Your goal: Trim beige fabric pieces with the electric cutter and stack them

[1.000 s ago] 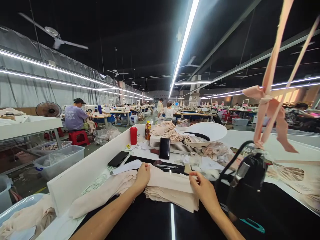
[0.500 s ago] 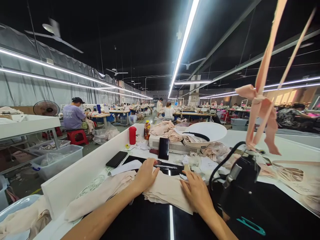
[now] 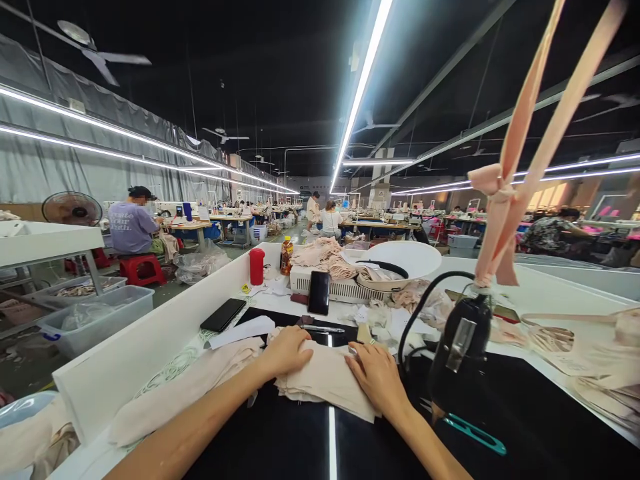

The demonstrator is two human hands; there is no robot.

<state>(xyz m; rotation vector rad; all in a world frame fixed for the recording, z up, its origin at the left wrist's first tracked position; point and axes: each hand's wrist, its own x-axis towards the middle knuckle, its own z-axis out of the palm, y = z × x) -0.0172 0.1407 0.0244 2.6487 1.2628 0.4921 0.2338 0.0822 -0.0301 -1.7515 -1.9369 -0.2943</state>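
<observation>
On the black work surface (image 3: 280, 440) lies a stack of beige cut fabric pieces (image 3: 325, 377), its edges slightly uneven. My left hand (image 3: 286, 351) is closed over the stack's left end, thumb on top and fingers curled, their tips partly hidden. At the right end rests my right hand (image 3: 377, 373), its fingers stretched out and spread against the cloth. Just beyond the stack is a silver and black pen (image 3: 323, 329). More beige cloth (image 3: 195, 387) lies under and beside my left forearm.
A black device (image 3: 460, 353) hangs from knotted pink straps (image 3: 500, 193) at right, near teal thread snips (image 3: 475, 432). Two phones (image 3: 319, 293), a red cup (image 3: 257, 267) and a white box (image 3: 340, 288) piled with fabric stand farther back. A person in purple (image 3: 131, 223) sits at left.
The view has turned slightly right, so most things sit farther left. The hanging straps and black device have swung. Both hands remain at the stack's ends.
</observation>
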